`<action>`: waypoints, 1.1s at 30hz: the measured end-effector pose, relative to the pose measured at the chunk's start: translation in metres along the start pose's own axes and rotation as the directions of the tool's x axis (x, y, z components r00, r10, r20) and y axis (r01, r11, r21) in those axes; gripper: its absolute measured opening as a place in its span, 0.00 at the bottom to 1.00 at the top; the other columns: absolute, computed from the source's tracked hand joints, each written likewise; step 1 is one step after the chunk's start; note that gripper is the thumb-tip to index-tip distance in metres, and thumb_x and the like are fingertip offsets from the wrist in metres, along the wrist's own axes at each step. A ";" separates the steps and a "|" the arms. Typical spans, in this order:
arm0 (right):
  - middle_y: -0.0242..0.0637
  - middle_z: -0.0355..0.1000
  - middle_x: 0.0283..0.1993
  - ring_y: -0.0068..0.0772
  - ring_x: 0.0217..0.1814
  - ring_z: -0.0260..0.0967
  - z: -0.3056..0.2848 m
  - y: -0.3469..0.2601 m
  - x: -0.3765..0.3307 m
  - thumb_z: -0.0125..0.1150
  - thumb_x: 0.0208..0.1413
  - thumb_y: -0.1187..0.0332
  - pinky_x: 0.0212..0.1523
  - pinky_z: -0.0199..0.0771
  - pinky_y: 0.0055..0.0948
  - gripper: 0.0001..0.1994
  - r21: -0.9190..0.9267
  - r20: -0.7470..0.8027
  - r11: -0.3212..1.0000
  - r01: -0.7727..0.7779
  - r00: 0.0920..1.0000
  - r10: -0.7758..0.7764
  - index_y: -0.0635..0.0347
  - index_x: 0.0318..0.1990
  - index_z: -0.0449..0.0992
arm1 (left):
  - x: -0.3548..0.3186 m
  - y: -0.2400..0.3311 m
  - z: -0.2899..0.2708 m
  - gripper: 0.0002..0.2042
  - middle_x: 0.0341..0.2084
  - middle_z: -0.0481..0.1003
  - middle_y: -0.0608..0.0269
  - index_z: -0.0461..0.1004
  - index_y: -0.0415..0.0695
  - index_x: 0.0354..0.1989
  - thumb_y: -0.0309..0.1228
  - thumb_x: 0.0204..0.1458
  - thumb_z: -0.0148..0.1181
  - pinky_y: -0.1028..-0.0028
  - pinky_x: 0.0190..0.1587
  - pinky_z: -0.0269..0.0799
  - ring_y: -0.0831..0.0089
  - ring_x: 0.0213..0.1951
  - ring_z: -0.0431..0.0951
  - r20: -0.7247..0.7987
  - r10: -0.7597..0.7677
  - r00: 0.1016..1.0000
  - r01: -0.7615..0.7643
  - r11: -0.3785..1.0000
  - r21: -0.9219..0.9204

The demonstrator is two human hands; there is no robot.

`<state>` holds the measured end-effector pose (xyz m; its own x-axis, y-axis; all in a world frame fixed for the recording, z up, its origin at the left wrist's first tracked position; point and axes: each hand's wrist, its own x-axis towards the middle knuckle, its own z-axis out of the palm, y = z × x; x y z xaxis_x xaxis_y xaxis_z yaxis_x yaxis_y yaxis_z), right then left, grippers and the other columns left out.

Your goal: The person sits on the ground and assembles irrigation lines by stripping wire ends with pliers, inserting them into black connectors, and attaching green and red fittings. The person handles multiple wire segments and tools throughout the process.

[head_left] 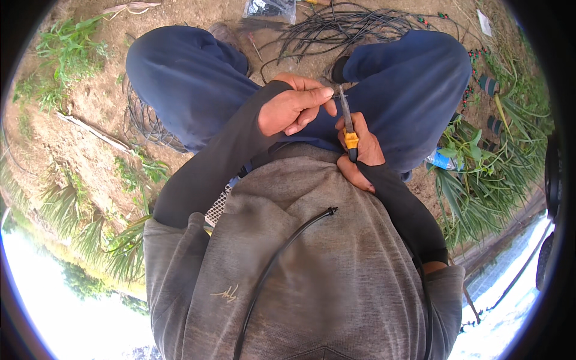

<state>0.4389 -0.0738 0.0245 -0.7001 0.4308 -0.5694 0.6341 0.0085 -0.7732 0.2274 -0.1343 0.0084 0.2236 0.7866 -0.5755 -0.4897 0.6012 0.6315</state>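
Note:
My left hand (294, 107) is closed, with thumb and forefinger pinched on a small dark piece at the fingertips, too small to name. Around a hand tool with a yellow-and-black handle (351, 141) and a narrow grey metal end, my right hand (367, 147) is wrapped. The tool points away from me, its tip beside the left fingertips; whether it touches the small piece I cannot tell. A thin black tube (273, 261) hangs across my grey shirt, ending in a small black fitting (330, 211).
Beyond my crossed legs in blue trousers lies a tangle of black tubing (336, 27), with a clear plastic bag (270, 9) of dark pieces beside it. Another coil (147, 120) sits left of my knee. Green plants (480, 180) and a blue-and-white package (443, 158) are at right.

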 end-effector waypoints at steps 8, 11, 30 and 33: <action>0.47 0.66 0.34 0.49 0.34 0.66 0.000 -0.001 0.000 0.51 0.38 0.81 0.39 0.67 0.34 0.24 -0.065 0.005 0.997 0.030 1.000 -0.030 0.58 0.47 0.60 | 0.006 -0.005 -0.016 0.17 0.08 0.58 0.75 0.71 0.35 0.32 0.37 0.65 0.43 0.82 0.10 0.48 0.85 0.06 0.52 0.295 -0.227 0.928 0.333 0.861 -0.385; 0.46 0.66 0.34 0.47 0.33 0.66 -0.002 -0.002 0.003 0.51 0.38 0.81 0.39 0.66 0.33 0.24 -0.055 -0.009 0.998 0.025 1.000 -0.025 0.58 0.47 0.60 | 0.010 -0.007 -0.016 0.16 0.08 0.57 0.75 0.70 0.36 0.33 0.36 0.65 0.42 0.82 0.10 0.48 0.85 0.06 0.53 0.313 -0.198 0.929 0.331 0.825 -0.459; 0.37 0.60 0.30 0.35 0.31 0.61 -0.002 0.003 -0.007 0.50 0.36 0.83 0.36 0.63 0.28 0.23 -0.088 -0.022 0.954 0.286 0.957 -0.289 0.59 0.45 0.60 | -0.006 -0.009 -0.019 0.17 0.20 0.75 0.64 0.76 0.34 0.37 0.39 0.61 0.51 0.83 0.25 0.71 0.76 0.23 0.78 0.401 -0.048 0.915 0.101 0.988 -0.113; 0.43 0.63 0.34 0.43 0.34 0.64 -0.003 0.001 -0.007 0.50 0.36 0.83 0.39 0.65 0.30 0.23 -0.073 0.011 0.964 0.255 0.967 -0.254 0.60 0.45 0.62 | -0.015 0.003 -0.011 0.16 0.18 0.74 0.65 0.77 0.34 0.34 0.38 0.59 0.54 0.80 0.25 0.67 0.78 0.21 0.75 0.275 -0.082 0.958 0.087 0.996 -0.008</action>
<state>0.4454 -0.0739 0.0286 -0.8421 0.4042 -0.3570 0.4571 0.1836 -0.8703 0.2130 -0.1464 0.0131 0.4861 0.7432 -0.4597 -0.4754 0.6663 0.5745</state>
